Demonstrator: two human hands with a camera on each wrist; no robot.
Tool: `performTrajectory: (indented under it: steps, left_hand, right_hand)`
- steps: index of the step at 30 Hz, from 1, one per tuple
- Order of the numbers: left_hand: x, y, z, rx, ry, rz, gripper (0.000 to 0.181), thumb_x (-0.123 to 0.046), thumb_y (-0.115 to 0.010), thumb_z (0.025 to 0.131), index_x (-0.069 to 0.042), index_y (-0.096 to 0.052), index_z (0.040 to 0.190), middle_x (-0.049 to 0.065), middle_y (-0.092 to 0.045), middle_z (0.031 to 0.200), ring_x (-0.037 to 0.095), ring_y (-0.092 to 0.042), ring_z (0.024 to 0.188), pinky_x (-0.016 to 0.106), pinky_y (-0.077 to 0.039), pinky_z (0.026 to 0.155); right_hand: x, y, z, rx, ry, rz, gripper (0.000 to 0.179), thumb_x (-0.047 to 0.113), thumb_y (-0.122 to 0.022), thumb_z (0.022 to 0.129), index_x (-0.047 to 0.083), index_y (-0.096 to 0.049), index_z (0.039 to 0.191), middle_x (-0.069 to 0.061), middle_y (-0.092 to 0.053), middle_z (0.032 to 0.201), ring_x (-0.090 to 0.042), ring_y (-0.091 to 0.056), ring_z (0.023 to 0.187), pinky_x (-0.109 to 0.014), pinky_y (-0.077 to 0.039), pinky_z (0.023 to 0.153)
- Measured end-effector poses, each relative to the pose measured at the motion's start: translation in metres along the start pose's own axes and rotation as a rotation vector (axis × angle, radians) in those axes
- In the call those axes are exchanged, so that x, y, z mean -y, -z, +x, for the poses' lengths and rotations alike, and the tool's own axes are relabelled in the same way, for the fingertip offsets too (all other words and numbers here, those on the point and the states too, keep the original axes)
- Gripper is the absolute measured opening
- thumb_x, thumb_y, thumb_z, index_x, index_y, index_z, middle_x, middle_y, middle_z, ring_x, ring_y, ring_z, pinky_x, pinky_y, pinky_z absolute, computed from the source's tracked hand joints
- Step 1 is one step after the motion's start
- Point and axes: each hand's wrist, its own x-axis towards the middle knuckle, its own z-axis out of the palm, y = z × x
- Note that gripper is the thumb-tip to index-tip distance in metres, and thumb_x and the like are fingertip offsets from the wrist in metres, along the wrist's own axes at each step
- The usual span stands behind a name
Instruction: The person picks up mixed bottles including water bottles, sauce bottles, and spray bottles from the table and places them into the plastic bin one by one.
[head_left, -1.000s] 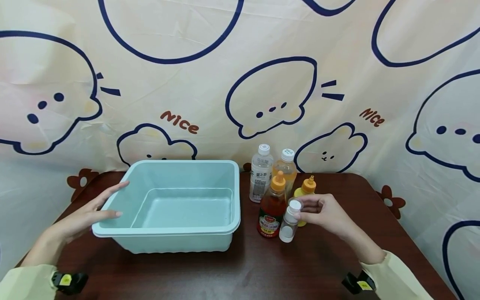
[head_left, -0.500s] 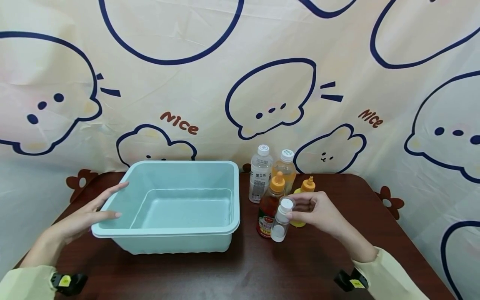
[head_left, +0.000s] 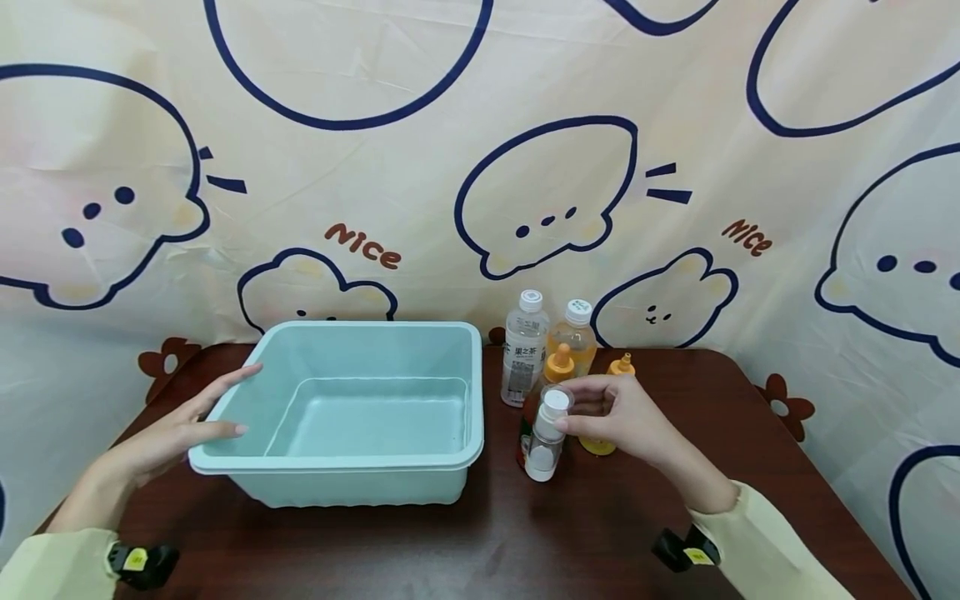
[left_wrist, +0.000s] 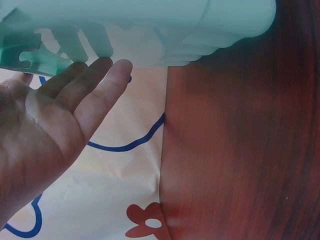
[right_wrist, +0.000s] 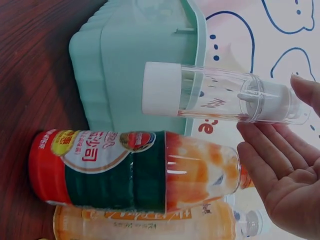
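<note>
Since the earlier frame, I have shifted the clear bottle (head_left: 544, 446) toward the left edge of the table (head_left: 487, 550); it is raised, in front of the sauce bottle (right_wrist: 125, 172). Right hand (head_left: 611, 412): thumb and fingers pinch its top. Left hand (head_left: 171, 433): fingers extended, touching the tub (head_left: 337, 461).

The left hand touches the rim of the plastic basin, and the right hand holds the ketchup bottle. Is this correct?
No: the right hand holds the small clear bottle with white base, not the ketchup bottle (right wrist view); the rest is correct.
</note>
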Motion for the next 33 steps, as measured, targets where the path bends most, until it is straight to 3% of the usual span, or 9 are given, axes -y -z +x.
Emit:
performTrajectory:
  steps: [13,25,33]
  left_hand:
    - [-0.001,0.000,0.000,0.013,0.002,-0.032,0.077,-0.013,-0.052,0.088,-0.033,-0.005,0.146,0.033,-0.005,0.140,0.035,-0.049,0.101,0.047,-0.050,0.070]
    - [-0.001,0.000,0.001,0.006,0.012,-0.021,0.077,-0.015,-0.052,0.088,-0.034,-0.005,0.146,0.033,-0.005,0.140,0.035,-0.049,0.102,0.048,-0.050,0.070]
    - [-0.001,0.000,0.001,0.005,0.013,-0.008,0.077,-0.016,-0.053,0.087,-0.033,-0.005,0.146,0.034,-0.006,0.140,0.035,-0.049,0.101,0.049,-0.050,0.070]
  right_hand:
    - [0.012,-0.009,0.009,0.050,0.065,0.031,0.044,0.020,-0.071,0.079,-0.005,-0.059,0.113,-0.017,-0.063,0.105,-0.023,-0.062,0.094,-0.031,-0.051,0.078]
    - [0.020,-0.014,0.018,0.032,0.068,0.021,0.044,0.023,-0.071,0.079,-0.003,-0.060,0.113,-0.017,-0.064,0.105,-0.024,-0.064,0.094,-0.033,-0.051,0.078]
    - [0.028,-0.019,0.022,0.014,0.142,0.033,0.043,0.021,-0.071,0.078,-0.005,-0.061,0.111,-0.019,-0.064,0.103,-0.024,-0.065,0.091,-0.033,-0.052,0.076]
